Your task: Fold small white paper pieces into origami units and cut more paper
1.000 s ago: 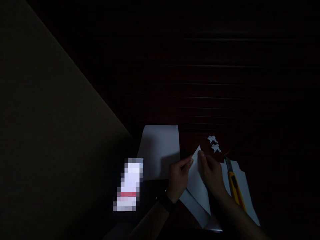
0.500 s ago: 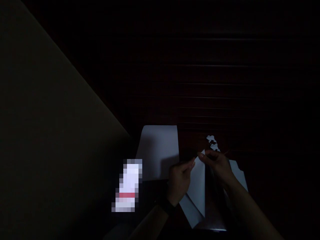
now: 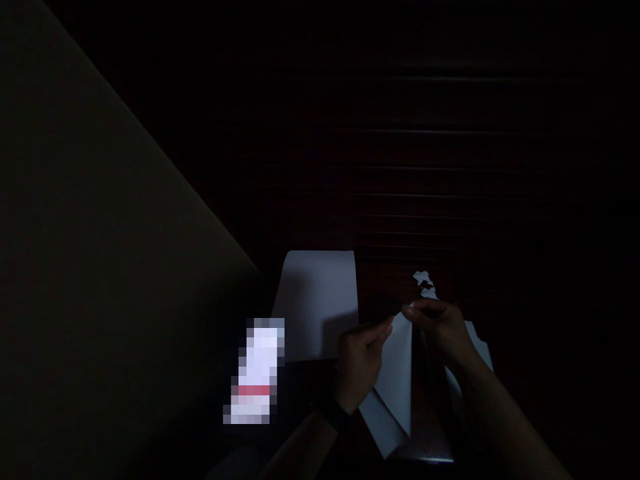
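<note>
A sheet of white paper (image 3: 397,373), folded over on the diagonal, lies between my two hands at the front of the dark table. My left hand (image 3: 359,363) grips its left edge, thumb and fingers pinched together near the upper part. At the paper's top tip, my right hand (image 3: 440,325) pinches the corner between thumb and forefinger. Below the folded flap a lower strip of the same sheet shows, ending in a point. A dark band circles my left wrist.
White sheets of paper (image 3: 320,293) lie to the left. Small folded paper pieces (image 3: 424,283) sit behind my right hand, and more white paper (image 3: 477,343) is partly hidden by my right forearm. A bright pixelated panel (image 3: 260,370) glows at left, near a pale wall (image 3: 100,233).
My right hand has shifted slightly to the right and down at the paper's tip. My left hand has barely moved, still on the left edge.
</note>
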{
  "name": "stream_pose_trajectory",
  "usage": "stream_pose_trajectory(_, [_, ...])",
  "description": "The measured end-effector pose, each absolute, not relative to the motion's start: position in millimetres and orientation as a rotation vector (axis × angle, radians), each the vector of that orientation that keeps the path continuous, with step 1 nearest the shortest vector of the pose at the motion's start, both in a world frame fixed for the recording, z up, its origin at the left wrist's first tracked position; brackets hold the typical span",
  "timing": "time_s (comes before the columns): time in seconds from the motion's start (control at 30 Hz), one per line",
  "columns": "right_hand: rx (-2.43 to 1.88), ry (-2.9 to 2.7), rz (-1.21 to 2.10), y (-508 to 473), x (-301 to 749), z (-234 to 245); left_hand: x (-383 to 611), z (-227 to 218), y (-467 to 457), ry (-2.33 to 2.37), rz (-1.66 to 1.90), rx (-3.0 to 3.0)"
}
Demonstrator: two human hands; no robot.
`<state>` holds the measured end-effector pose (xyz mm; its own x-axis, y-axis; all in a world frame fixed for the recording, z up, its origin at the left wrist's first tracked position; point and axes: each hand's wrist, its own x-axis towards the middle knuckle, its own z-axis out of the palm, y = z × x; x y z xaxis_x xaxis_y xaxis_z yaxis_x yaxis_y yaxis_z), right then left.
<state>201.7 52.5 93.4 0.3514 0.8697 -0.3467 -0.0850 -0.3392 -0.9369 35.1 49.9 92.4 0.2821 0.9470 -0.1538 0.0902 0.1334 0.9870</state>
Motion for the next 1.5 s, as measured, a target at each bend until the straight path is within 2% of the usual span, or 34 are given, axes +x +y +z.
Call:
stream_pose_trajectory(0.8, [-1.691,-0.765,1.104,52,202,98,35,93,49,1.127,0.836,1.318])
stream_pose_trajectory(1.5, [-1.643,-0.751,1.177,52,209,97,34,90,47,1.110,0.838,1.313])
